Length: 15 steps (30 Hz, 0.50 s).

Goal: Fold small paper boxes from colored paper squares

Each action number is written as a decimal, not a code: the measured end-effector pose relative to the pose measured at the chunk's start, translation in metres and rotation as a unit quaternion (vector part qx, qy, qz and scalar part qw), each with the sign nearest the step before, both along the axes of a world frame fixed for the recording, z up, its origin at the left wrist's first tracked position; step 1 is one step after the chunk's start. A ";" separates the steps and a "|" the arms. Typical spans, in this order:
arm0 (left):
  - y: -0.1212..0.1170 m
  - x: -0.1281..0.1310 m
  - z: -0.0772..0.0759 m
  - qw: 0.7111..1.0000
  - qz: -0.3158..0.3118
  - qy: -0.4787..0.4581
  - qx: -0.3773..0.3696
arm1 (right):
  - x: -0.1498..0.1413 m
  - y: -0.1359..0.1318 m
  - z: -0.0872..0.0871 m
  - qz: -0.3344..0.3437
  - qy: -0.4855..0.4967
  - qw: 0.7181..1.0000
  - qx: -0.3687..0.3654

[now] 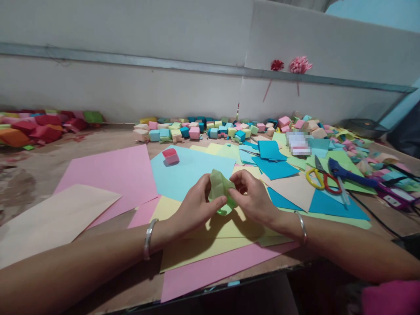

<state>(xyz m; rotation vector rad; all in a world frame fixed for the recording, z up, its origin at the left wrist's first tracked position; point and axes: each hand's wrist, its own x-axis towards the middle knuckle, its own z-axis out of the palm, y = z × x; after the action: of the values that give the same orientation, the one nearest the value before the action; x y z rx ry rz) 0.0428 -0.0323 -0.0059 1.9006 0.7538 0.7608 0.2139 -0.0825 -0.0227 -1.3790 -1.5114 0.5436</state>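
A light green piece of folded paper (220,188) is held up between my two hands, over a yellow sheet (193,253). My left hand (198,203) grips its left side, thumb in front and fingers behind. On its right side, my right hand (252,197) pinches the edge with thumb and fingers. The paper is creased and partly opened out, with its lower part near the yellow sheet. Just beyond my left hand, a small pink paper box (171,156) with a red inside sits on a light blue sheet (197,168).
Pink (114,179) and cream sheets (55,218) lie at left. Scissors with yellow and red handles (323,180) and a blue glue gun (351,173) rest at right. Several small paper cubes (194,132) line the back wall, where two paper flowers (300,64) hang.
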 end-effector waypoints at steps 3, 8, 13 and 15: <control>-0.001 0.001 0.000 0.994 -0.007 -0.032 -0.107 | 0.002 0.003 0.000 -0.005 0.020 1.000 -0.020; 0.000 0.003 -0.003 0.992 0.028 -0.024 -0.118 | 0.003 0.004 0.002 -0.013 0.002 1.000 -0.019; 0.004 0.004 -0.002 0.995 0.061 0.001 -0.078 | 0.003 0.002 0.003 0.013 -0.006 0.999 -0.036; 0.006 0.004 -0.001 0.996 0.065 0.014 -0.055 | 0.002 0.001 0.004 0.019 -0.019 0.999 -0.041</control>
<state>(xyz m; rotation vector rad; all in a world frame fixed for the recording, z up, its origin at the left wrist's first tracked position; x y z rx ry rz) 0.0465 -0.0262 -0.0071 1.7797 0.9254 0.7572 0.2156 -0.0816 -0.0188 -1.4327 -1.5639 0.6115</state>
